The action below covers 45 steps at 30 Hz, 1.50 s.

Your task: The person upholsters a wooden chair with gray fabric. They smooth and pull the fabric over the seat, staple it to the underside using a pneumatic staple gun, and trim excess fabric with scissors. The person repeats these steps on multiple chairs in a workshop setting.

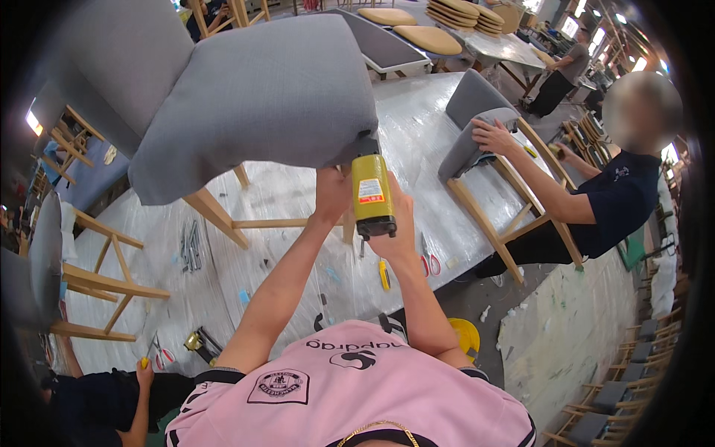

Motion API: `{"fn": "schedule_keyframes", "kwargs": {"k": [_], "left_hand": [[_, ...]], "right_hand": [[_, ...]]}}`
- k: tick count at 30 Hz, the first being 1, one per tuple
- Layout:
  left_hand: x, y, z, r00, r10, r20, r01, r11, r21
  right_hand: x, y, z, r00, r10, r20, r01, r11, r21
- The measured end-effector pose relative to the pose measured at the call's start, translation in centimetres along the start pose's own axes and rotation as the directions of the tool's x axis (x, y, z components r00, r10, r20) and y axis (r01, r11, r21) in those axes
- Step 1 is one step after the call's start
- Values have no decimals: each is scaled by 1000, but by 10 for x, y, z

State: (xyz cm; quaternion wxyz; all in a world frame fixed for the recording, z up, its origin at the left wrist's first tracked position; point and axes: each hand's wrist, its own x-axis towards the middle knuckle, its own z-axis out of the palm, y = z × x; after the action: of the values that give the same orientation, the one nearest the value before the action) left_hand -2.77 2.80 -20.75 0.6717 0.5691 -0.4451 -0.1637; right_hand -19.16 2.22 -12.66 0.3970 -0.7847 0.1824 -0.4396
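Note:
A grey upholstered chair (261, 97) with wooden legs stands on the plastic-covered table, its loose fabric edge (160, 179) hanging below the seat. My right hand (399, 231) is closed around a yellow-green staple gun (370, 173), whose nose meets the seat's near right corner. Beside the gun, just under that corner, my left hand (333, 197) is closed at the fabric edge; the gun and fabric hide part of its fingers. A yellow-handled screwdriver (384, 276) and red-handled scissors (430, 262) lie on the table by my right forearm.
A co-worker (629, 179) at the right handles another grey chair (484, 112). Grey-seated chairs (112, 279) crowd the left, above another person's arm (141, 395). Metal rods (191, 247) and another staple gun (199, 343) lie on the table (275, 276). A yellow round object (465, 339) is at its edge.

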Motion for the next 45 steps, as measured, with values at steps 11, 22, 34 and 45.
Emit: {"fn": "schedule_keyframes", "kwargs": {"k": [11, 22, 34, 45], "left_hand": [[-262, -126, -120, 927, -375, -10, 292, 704, 647], [-646, -101, -131, -140, -725, -674, 954, -280, 103], [-411, -208, 14, 708, -703, -68, 658, 623, 423], [-431, -159, -54, 415, -896, -157, 865, 335, 374]], "right_hand": [[-160, 200, -7, 752, 535, 386, -478, 845, -240], [-202, 448, 11, 381, 822, 424, -642, 565, -519], [-132, 467, 7, 139, 631, 763, -510, 706, -491], [-258, 480, 3, 196, 661, 724, -480, 709, -518]]}}
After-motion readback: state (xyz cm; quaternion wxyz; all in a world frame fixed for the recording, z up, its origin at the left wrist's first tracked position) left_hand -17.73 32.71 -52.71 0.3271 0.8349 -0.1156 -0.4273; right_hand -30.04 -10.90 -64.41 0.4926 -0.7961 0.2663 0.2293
